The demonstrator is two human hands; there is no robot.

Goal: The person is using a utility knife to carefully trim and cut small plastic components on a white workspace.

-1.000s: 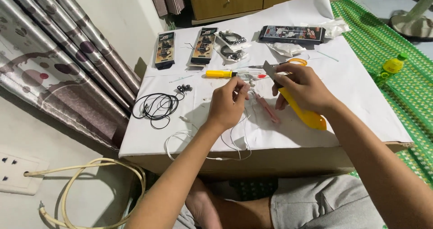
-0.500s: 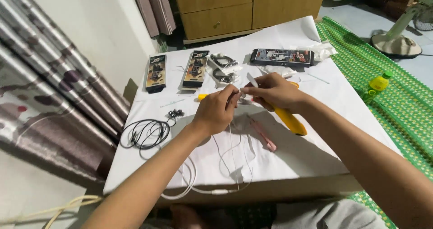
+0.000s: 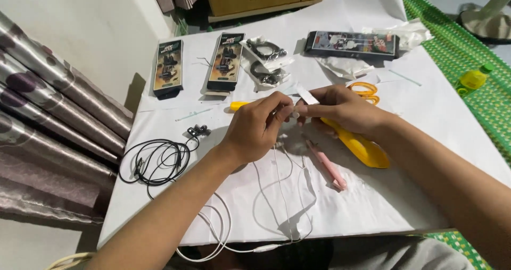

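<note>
Fingers of both hands still pinched on white earphone cable [image 3: 282,158]; table nearer now

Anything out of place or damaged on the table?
Nothing is plainly damaged. The white cable that the left hand and right hand pinch hangs in loose loops over the near table edge. A small yellow bottle lies off the table on the green mat.
</note>
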